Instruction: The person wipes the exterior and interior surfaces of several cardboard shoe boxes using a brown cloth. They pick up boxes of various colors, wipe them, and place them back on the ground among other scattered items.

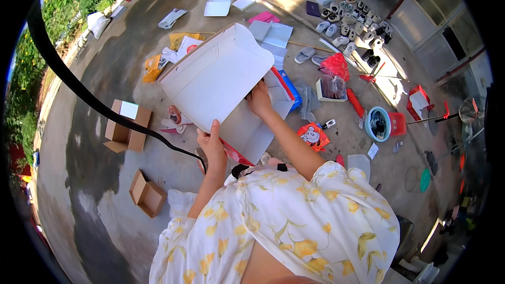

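Observation:
A large shoebox-like cardboard box with a white inside is held up in front of me, its lid or flap raised. My left hand grips its near left edge, thumb on the white inner face. My right hand reaches in at the right, fingertips hidden behind the raised panel; a small dark thing shows at them, too hidden to name. The box's lower part has a red edge. Beyond it on the floor lies a blue box. A red-and-grey shoe lies left of the box.
Open brown cardboard boxes stand at left. Rows of shoes lie at upper right. Right of me are a blue basin, a red basin and a red Mickey-type bag. A black strap crosses the left.

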{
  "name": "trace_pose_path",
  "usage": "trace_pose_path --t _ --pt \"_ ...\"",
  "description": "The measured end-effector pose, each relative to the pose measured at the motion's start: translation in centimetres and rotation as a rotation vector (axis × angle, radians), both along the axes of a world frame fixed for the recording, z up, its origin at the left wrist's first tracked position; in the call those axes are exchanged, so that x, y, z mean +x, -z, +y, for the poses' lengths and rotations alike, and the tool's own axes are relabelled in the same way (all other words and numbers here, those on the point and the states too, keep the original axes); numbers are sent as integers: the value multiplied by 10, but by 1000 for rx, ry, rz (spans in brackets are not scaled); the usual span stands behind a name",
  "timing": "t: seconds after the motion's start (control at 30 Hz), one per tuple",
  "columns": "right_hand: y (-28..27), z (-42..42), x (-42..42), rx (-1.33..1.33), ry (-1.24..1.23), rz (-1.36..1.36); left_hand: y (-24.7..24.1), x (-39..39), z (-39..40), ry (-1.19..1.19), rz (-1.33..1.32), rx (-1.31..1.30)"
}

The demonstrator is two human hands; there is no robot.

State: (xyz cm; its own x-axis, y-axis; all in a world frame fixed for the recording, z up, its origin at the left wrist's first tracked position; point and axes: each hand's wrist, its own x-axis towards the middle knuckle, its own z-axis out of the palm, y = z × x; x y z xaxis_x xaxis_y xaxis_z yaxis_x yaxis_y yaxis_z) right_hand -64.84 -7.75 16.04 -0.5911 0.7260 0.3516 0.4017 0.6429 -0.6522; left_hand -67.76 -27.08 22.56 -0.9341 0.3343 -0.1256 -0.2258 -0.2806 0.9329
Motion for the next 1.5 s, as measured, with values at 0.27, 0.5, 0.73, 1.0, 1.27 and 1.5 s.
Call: trace_pose_path --t 0.27,0.5,0.73,1.0,1.27,1.5 --pt "-37 -61 -7 -372 -332 267 -5 -16 4 -7 1 67" --pt "-53 -103 13 -318 -958 15 -22 -32 -8 -16 -193 229" --pt "-97 -52 11 428 -919 -155 -37 -43 -5 26 -190 240" --pt "-123 14 28 543 -456 -100 -72 -50 -13 -55 -143 282" --pt "-61 19 58 425 -373 -386 -85 -48 -20 -110 126 303" --pt "-33 -71 36 -275 -883 -140 -61 -40 -1 -75 198 194"
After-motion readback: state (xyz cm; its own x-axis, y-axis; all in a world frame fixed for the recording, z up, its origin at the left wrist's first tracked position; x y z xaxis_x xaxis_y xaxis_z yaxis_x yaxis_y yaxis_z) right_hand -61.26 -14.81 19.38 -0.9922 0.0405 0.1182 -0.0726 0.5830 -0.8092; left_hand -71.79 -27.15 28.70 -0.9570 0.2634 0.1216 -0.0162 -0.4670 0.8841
